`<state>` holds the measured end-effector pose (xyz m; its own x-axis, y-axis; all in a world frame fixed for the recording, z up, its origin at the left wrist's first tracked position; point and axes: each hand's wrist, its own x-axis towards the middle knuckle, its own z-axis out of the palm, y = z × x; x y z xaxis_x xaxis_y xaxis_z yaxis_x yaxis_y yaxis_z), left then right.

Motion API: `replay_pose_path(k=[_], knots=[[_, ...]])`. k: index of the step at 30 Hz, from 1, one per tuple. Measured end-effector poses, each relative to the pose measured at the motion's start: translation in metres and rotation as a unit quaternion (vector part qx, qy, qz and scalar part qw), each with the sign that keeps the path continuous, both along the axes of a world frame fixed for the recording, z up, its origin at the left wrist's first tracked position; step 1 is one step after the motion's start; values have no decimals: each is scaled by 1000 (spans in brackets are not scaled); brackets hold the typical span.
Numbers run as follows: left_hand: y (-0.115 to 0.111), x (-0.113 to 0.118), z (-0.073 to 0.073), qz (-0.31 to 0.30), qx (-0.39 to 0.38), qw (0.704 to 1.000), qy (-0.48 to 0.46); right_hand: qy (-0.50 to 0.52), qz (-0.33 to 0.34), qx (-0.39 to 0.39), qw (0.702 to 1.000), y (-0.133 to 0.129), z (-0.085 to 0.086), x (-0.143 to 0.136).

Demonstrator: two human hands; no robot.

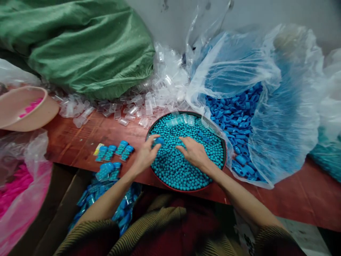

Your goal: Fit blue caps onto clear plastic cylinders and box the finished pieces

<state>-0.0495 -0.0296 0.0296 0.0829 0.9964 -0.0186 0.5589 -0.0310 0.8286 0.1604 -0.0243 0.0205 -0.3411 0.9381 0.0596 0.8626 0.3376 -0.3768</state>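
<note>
A round tray (183,187) full of small teal beads (181,170) sits on the red table. Over its left edge, my left hand (149,151) holds a small container with a blue cap (159,140). My right hand (193,151) is above the beads near the middle, thumb and fingers apart, with nothing visible between them. Clear empty containers (190,120) and a few blue caps (204,136) lie on the beads at the back. Left of the tray, several bead-filled containers with blue caps (124,147) lie at the table's front edge.
Clear containers (149,103) are heaped behind the tray, beside a green sack (93,49). An open plastic bag (287,117) of blue caps (239,117) adjoins the tray's right side. A pink bowl (34,115) stands far left. Filled containers (125,213) lie below the table edge.
</note>
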Motion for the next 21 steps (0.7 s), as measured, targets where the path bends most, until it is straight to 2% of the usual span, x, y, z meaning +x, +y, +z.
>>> replay_pose_path(k=[2, 4, 7, 10, 14, 17, 19, 21], knots=[[4, -37, 2, 81, 25, 994, 73, -13, -55, 39, 998, 29, -4, 13], [9, -70, 2, 154, 22, 974, 165, -29, -94, 61, 993, 59, -11, 23], [13, -94, -3, 209, 37, 934, 288, -53, -120, 59, 990, 90, -22, 27], [16, -84, -10, 193, 83, 911, 355, -36, -91, 47, 994, 100, -29, 17], [22, -43, -17, 50, 114, 916, 382, 23, -19, 20, 999, 88, -36, 3], [27, -19, -21, -22, 112, 897, 427, 62, 42, 13, 997, 75, -41, 9], [29, -11, -23, -36, 113, 881, 459, 86, 41, 28, 995, 69, -41, 20], [29, -8, -24, -43, 118, 873, 471, 98, 10, 53, 994, 65, -35, 28]])
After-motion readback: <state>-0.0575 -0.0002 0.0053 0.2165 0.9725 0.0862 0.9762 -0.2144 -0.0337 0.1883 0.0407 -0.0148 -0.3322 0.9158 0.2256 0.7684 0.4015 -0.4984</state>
